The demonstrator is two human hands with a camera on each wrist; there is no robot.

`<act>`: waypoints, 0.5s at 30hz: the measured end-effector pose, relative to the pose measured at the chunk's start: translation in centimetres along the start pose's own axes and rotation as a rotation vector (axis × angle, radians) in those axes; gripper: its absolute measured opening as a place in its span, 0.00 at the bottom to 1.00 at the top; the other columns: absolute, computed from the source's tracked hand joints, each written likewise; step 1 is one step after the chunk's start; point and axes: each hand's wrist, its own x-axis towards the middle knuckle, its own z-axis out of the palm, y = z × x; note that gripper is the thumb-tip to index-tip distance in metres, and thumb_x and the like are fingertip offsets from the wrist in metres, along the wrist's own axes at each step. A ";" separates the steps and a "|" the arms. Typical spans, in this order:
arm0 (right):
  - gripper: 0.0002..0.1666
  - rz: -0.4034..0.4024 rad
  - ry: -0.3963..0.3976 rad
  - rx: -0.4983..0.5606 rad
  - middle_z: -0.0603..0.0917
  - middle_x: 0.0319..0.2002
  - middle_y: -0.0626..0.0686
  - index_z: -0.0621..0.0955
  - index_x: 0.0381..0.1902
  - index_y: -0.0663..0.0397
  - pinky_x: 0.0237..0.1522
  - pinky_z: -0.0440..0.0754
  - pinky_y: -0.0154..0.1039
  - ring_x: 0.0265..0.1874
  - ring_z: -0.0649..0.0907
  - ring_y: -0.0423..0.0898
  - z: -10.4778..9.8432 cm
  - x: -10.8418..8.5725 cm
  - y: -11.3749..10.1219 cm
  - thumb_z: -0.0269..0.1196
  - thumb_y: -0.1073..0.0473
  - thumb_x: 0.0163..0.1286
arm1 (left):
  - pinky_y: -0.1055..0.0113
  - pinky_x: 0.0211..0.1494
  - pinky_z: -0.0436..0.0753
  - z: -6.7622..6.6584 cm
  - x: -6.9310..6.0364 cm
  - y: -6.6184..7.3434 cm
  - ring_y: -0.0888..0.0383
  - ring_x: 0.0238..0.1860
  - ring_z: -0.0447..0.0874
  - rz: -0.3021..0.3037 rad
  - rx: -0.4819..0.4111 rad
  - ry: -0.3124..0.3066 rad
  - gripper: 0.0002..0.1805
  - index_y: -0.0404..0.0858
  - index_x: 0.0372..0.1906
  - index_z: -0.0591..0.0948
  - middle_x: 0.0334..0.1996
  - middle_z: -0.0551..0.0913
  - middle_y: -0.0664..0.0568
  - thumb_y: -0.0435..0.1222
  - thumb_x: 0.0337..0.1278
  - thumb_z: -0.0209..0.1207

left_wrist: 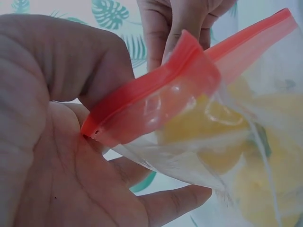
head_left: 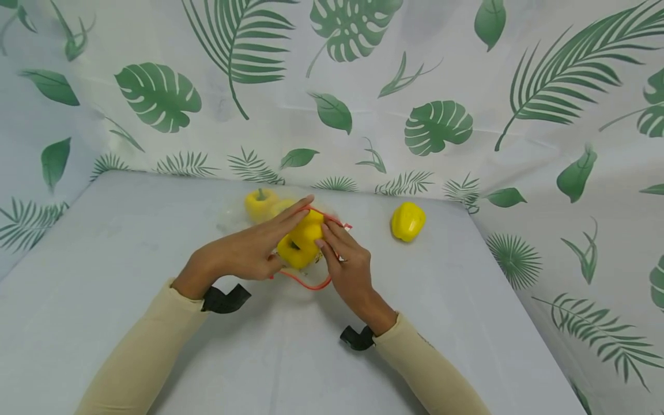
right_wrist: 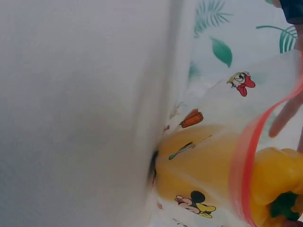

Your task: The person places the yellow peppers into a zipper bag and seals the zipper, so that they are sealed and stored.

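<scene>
A clear zip bag (right_wrist: 215,101) with a red rim (head_left: 311,286) and cartoon prints stands between both hands, its mouth spread. My left hand (head_left: 246,251) pinches one side of the red rim, other fingers extended; the left wrist view shows a bent finger over this edge (left_wrist: 137,92). At the mouth, my right hand (head_left: 350,259) holds a yellow bell pepper (head_left: 298,253), its green stem (right_wrist: 284,205) visible in the right wrist view. More yellow peppers (head_left: 261,204) show through the cloudy plastic. Fingers partly cover the held pepper.
Another yellow bell pepper (head_left: 408,222) lies on the white tabletop (head_left: 441,300), right of the bag. A leaf-patterned curtain (head_left: 373,115) rises behind the table and along its sides. Black straps (head_left: 225,300) sit at both wrists.
</scene>
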 end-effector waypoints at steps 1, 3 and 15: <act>0.25 -0.005 0.012 0.002 0.79 0.56 0.65 0.78 0.53 0.75 0.53 0.76 0.41 0.57 0.79 0.56 0.1 0.0 0.0 0.67 0.76 0.55 | 0.69 0.34 0.76 0.0 0.0 0.0 0.57 0.67 0.57 0.002 0.002 0.002 0.55 0.40 0.78 0.38 0.76 0.30 0.65 0.17 0.43 0.48; 0.24 -0.007 0.030 0.029 0.79 0.56 0.65 0.79 0.52 0.75 0.54 0.76 0.43 0.56 0.79 0.57 0.2 0.0 0.1 0.67 0.77 0.54 | 0.69 0.31 0.75 0.1 0.0 -0.1 0.56 0.64 0.61 0.012 0.006 0.006 0.54 0.40 0.78 0.39 0.77 0.30 0.65 0.17 0.43 0.47; 0.22 -0.036 0.020 -0.021 0.80 0.53 0.64 0.81 0.51 0.74 0.54 0.77 0.43 0.53 0.81 0.56 0.2 0.4 0.5 0.68 0.75 0.56 | 0.69 0.30 0.77 0.0 -0.1 0.1 0.55 0.64 0.62 0.010 -0.004 0.015 0.55 0.40 0.78 0.39 0.77 0.30 0.65 0.16 0.42 0.47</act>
